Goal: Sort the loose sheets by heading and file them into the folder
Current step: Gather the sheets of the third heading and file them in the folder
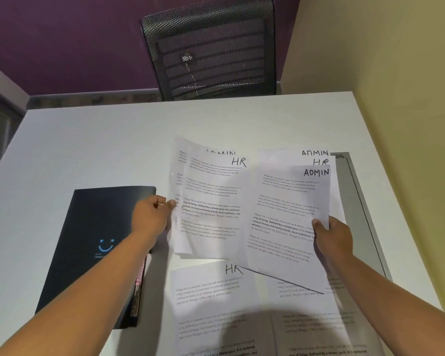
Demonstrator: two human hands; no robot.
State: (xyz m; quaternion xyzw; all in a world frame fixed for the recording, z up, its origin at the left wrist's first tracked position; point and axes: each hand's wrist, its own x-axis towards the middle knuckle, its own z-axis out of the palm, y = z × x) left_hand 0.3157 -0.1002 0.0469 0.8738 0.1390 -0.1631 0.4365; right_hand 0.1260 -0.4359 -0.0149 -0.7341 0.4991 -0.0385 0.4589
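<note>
My left hand (153, 214) pinches the left edge of a small bunch of printed sheets, the front one headed HR (213, 201), with an ADMIN heading peeking out behind it. My right hand (333, 237) grips the right edge of another bunch fronted by a sheet headed ADMIN (285, 219), with HR and ADMIN headings showing behind. Both bunches are lifted above the white table (88, 140). On the table below lie an HR sheet (211, 304) and a second sheet (316, 319) whose heading is hidden. The closed dark folder (95, 242) lies to the left.
A black mesh chair (208, 47) stands at the table's far edge. A grey metal strip (357, 201) runs along the table's right side beside a yellow wall. Pink-edged papers (138, 286) stick out of the folder's right side.
</note>
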